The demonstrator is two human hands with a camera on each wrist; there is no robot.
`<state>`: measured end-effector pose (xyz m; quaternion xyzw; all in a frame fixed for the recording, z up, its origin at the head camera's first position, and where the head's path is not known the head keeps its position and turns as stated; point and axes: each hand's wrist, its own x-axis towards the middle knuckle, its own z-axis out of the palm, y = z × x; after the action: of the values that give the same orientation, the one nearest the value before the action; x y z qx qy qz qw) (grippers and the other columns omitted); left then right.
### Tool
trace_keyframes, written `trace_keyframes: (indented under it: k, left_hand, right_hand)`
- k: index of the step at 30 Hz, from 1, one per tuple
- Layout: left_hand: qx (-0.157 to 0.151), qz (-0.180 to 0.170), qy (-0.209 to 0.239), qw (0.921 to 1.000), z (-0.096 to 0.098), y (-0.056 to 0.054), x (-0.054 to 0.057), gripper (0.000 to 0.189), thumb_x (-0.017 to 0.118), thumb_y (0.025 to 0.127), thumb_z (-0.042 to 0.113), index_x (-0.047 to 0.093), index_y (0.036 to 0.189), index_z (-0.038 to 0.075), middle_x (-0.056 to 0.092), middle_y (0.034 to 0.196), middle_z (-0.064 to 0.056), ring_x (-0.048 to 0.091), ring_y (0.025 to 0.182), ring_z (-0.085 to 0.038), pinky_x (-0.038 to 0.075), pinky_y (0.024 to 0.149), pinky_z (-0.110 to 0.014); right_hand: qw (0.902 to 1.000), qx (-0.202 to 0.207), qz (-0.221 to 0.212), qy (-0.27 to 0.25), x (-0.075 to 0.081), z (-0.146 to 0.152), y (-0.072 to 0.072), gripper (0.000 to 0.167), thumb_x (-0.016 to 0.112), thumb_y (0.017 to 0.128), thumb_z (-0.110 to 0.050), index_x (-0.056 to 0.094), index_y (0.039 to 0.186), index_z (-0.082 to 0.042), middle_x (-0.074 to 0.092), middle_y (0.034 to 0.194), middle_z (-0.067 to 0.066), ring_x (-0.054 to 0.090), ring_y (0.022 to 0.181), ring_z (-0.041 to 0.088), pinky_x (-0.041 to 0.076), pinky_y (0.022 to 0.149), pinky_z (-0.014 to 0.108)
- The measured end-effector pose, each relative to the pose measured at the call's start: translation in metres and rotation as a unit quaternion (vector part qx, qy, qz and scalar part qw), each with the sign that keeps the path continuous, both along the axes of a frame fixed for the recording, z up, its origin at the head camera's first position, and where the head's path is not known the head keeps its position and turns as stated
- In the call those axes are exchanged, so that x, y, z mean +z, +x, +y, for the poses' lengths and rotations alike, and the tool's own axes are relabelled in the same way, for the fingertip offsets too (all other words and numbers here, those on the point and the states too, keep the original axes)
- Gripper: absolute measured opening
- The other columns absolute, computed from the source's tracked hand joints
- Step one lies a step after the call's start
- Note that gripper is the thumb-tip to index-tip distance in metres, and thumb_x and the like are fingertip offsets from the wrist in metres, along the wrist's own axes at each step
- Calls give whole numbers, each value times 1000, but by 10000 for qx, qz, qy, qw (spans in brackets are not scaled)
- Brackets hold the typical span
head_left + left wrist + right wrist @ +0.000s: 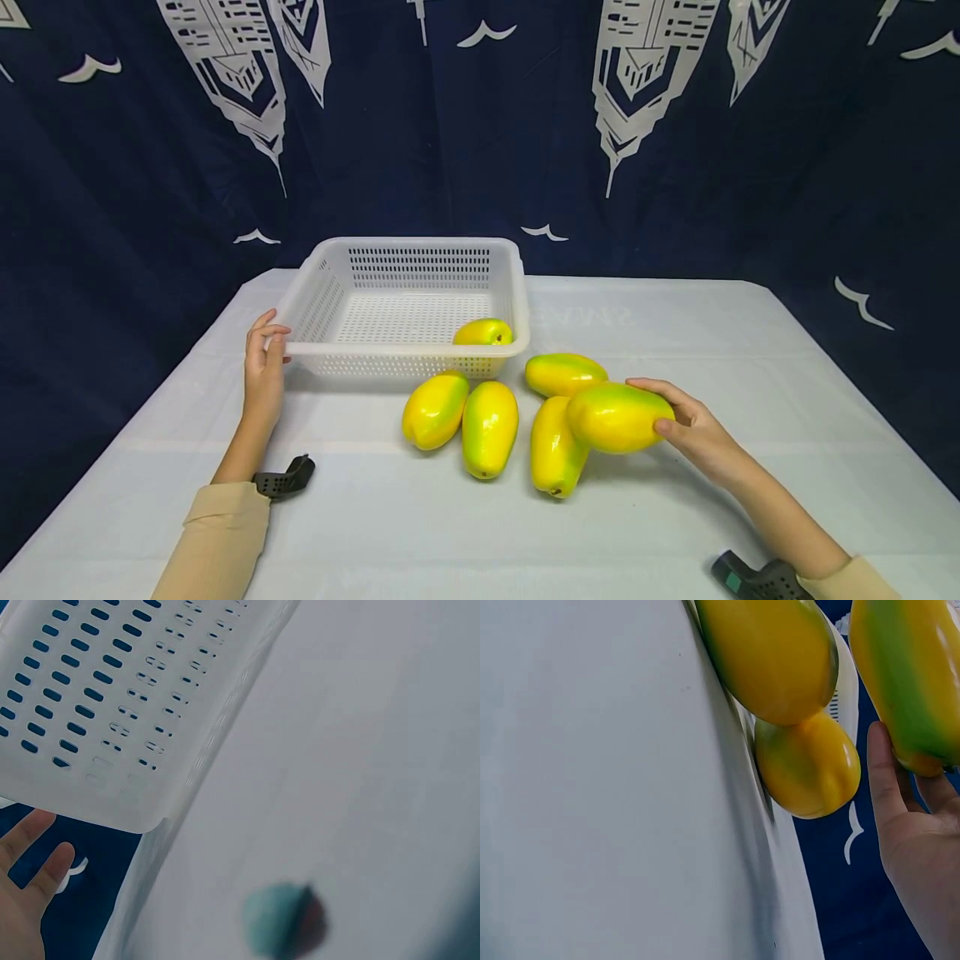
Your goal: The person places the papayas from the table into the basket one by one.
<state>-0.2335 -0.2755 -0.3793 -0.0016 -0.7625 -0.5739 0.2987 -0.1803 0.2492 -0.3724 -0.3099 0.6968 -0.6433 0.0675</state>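
My right hand (701, 437) grips a yellow-green mango (618, 417) by its right end, thumb at the front and fingers behind. In the right wrist view that held mango (911, 682) appears at the upper right, apart from the other mangoes. It overlaps one upright mango (555, 454) in the head view, and another mango (564, 373) lies just behind. At the white slotted basket (397, 350), my left hand (264, 371) touches the front left corner with loosely extended fingers. One mango (483, 332) is inside the basket, at its front right corner.
Two more mangoes, a tilted one (435, 410) and an upright one (490, 429), lie in front of the basket. A white cloth covers the table (375, 525). Behind it hangs a dark blue patterned curtain (480, 133).
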Motion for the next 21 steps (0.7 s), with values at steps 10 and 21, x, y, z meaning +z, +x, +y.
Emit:
trace_keyframes:
  k: [10,21]
  left_hand:
    - [-7,-30,-31,10000,14,15,19,30,34,97,17,41,109,-10,27,146,-7,32,119,-7,33,78,-26]
    - [-1,-53,-49,10000,17,18,22,31,34,97,16,40,110,-11,26,146,-7,31,120,-8,33,79,-27]
  right_hand:
    - [9977,-673,-25,116,2,-13,5,37,51,92,-18,48,128,-23,53,120,-12,53,98,3,47,80,17]
    - [9941,-1052,-5,253,2,-19,9,39,51,91,-11,48,128,-22,51,121,-13,53,97,3,48,78,17]
